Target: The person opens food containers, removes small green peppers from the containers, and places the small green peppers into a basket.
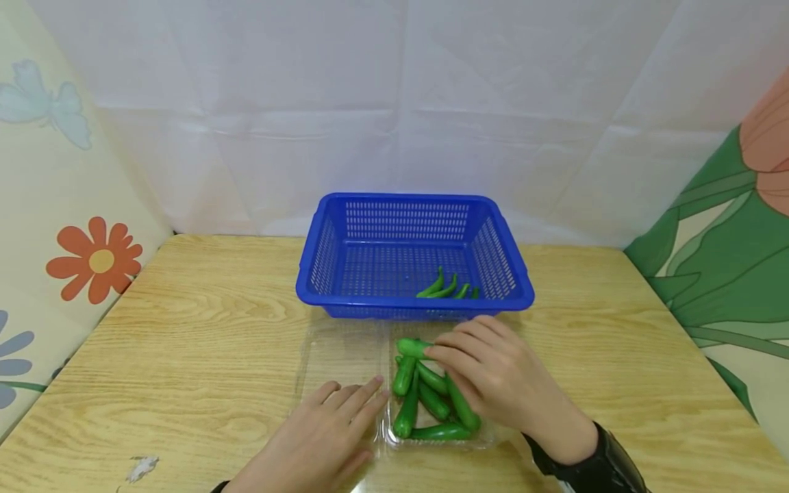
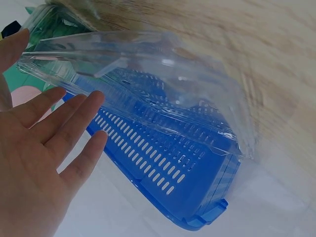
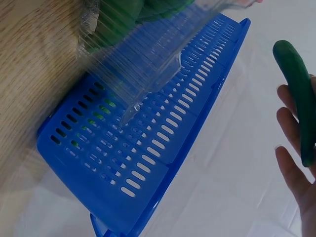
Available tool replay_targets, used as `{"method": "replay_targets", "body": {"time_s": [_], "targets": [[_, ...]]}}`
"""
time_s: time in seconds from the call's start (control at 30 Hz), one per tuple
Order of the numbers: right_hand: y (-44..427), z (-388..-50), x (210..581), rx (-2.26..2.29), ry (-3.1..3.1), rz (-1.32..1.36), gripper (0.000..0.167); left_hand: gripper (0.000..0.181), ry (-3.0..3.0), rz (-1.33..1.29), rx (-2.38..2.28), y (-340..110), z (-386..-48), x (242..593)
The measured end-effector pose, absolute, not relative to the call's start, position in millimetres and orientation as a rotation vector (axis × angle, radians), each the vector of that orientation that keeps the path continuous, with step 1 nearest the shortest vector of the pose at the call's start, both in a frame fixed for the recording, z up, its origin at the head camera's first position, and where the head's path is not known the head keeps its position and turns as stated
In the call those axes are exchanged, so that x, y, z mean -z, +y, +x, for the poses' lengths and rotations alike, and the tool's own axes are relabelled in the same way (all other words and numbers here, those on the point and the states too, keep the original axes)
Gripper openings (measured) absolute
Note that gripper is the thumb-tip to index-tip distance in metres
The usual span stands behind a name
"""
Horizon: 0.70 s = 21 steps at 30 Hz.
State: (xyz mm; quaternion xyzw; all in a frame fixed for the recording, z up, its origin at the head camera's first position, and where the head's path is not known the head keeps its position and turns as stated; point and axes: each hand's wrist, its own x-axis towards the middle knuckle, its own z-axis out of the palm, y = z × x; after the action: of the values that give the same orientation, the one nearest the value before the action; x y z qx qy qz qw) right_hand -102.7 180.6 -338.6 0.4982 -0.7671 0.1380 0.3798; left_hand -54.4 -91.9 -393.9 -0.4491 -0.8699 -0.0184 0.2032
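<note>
My right hand (image 1: 502, 370) holds a small green cucumber (image 1: 411, 348) over the far end of a clear plastic box (image 1: 440, 445). In the right wrist view that cucumber (image 3: 297, 94) lies along the fingers (image 3: 286, 118). Several more cucumbers (image 1: 434, 400) lie in the box. Its clear lid (image 1: 339, 356) is folded out flat to the left. My left hand (image 1: 327, 428) is at the seam between lid and box, its fingers extended and holding nothing. The left wrist view shows the same hand (image 2: 44, 153) beside the clear plastic; whether the fingertips touch it I cannot tell.
Right behind the box stands a blue perforated basket (image 1: 413, 302). Several thin green curved vegetables (image 1: 446, 286) lie in its near right part. A wooden table (image 1: 203, 329) carries everything, with a white sheet (image 1: 265, 137) hanging behind it. Patterned cloths flank both sides.
</note>
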Motion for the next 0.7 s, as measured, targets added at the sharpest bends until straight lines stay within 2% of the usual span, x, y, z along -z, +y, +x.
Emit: {"method": "replay_targets", "body": {"time_s": [0.7], "targets": [[182.6, -105.9, 338.0, -0.402, -1.956, 0.994, 0.034, 0.071, -2.439, -1.258, 0.025, -93.1, -54.1, 394.4]]}}
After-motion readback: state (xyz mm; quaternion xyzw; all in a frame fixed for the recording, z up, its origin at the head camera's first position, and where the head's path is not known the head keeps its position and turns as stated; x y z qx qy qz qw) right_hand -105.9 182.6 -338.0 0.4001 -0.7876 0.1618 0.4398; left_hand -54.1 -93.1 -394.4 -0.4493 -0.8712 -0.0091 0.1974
